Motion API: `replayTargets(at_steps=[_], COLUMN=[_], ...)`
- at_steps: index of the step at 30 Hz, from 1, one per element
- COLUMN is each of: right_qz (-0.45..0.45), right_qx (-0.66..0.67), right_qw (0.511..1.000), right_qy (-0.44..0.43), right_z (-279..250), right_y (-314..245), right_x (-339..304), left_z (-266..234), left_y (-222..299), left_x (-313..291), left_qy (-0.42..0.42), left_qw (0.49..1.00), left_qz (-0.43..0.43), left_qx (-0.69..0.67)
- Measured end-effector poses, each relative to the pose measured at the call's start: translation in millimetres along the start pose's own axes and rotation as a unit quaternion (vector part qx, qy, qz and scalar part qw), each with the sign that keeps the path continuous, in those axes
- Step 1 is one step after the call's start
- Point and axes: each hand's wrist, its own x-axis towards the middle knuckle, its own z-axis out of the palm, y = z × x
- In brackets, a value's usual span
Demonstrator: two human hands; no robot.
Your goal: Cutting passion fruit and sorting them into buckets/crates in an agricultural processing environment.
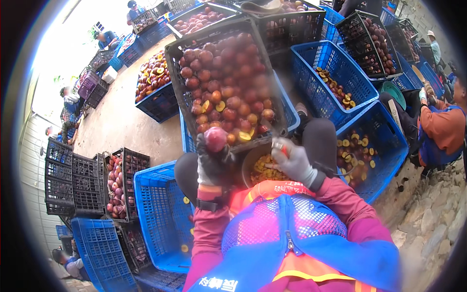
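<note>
My left hand [212, 164], in a dark glove, is closed around a reddish-purple plum [215, 139] at the near edge of a black crate [176, 90]. That crate is full of whole red plums [228, 114], with a few cut ones showing yellow flesh. In a grey-white glove, my right hand [296, 163] grips a knife [281, 149] by its red handle; its blade is blurred and points away toward the crate. Between my knees, under the right hand, sits a round bowl [248, 168] holding small yellow fruit pieces [265, 170].
Blue crates with cut fruit stand at my left [158, 214] and right [384, 165]. Another blue crate [335, 53] lies beyond. Stacked black crates [73, 177] are at far left. A co-worker [440, 126] in orange sits close on the right; others work farther off.
</note>
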Motion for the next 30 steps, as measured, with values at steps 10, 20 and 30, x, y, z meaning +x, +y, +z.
replayTargets(at_steps=[10,20,30], right_qz=[0.286,0.126,0.001], right_qx=[0.345,-0.029,-0.144], right_qw=[0.893,0.987,0.986], right_qy=[0.029,0.097,0.081], right_z=[35.9,62.4,49.8], right_y=[-50.1,-36.3,-26.6], right_x=[41.9,28.8,27.7], left_z=[-26.7,-84.5,-58.9], left_y=[-57.3,-86.9,-60.7], left_x=[22.2,31.1,5.0], left_qy=[-0.003,0.098,-0.124], left_qw=[0.860,0.977,0.778], left_qz=[0.148,-0.042,0.073], left_qx=[0.487,0.187,0.612])
